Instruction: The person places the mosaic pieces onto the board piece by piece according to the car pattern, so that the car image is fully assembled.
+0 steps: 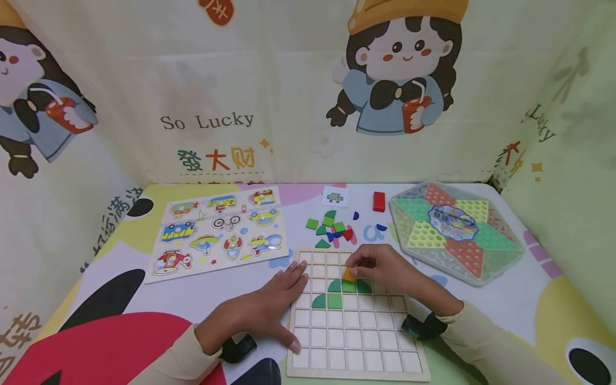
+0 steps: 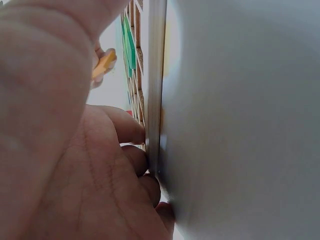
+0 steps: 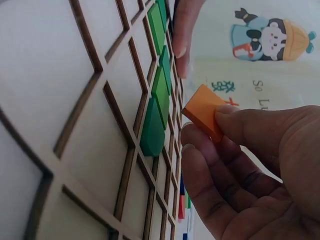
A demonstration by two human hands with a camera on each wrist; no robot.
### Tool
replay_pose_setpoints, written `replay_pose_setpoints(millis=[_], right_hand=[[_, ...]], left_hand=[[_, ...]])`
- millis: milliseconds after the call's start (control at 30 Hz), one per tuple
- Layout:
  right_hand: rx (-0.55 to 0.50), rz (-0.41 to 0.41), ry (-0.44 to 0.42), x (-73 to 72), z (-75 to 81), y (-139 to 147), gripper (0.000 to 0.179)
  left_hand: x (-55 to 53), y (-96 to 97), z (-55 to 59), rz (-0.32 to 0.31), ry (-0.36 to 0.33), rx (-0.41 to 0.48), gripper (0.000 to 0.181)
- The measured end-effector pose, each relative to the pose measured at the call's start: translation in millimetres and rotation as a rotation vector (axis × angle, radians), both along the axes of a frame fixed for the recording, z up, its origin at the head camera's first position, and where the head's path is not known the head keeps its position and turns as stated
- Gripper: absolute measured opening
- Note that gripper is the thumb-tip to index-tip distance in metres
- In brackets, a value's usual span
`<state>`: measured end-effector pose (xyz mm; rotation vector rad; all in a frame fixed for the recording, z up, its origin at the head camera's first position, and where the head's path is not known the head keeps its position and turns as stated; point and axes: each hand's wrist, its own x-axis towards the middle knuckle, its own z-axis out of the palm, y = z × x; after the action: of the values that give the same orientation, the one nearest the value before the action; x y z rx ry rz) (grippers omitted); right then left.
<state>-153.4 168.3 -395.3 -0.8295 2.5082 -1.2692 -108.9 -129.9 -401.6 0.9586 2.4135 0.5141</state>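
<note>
A wooden grid board (image 1: 358, 377) lies on the table. My left hand (image 1: 257, 313) rests along its left edge with spread, fairly straight fingers; the left wrist view shows fingertips touching the board's side rim (image 2: 156, 75). Between thumb and fingers my right hand (image 1: 390, 270) pinches an orange square block (image 3: 202, 110), held just off the board. Below that block, a light green square (image 1: 348, 286) sits in a cell, flanked by dark green quarter-round pieces (image 1: 363, 287). One row nearer are another light green square (image 1: 335, 301) and a dark green rounded piece (image 1: 319, 301).
Loose green, blue and red pieces (image 1: 339, 226) lie beyond the board. Behind them are a small pattern card (image 1: 334, 197) and a red block (image 1: 379, 201). A vehicle picture board (image 1: 221, 230) lies left; a hexagonal checkers board (image 1: 454, 231) lies right.
</note>
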Motion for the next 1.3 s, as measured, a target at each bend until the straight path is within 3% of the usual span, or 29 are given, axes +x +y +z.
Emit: replay_pose_setpoints(millis=[600,1067,1300], right_hand=[[0.041,0.115,-0.019,24.4,-0.7,-6.5,0.011],[0.041,0.175,-0.02,26.6,-3.2,-9.8,0.012],[0.095,0.187,-0.022,24.6,1.1,-11.8,0.01]], left_hand=[[0.3,-0.9,-1.6,0.002,-0.006,-0.002,0.122],[-0.6,0.3,-0.9,0.003,-0.006,-0.016,0.123],[-0.6,0.4,-1.2,0.01,-0.001,-0.014,0.123]])
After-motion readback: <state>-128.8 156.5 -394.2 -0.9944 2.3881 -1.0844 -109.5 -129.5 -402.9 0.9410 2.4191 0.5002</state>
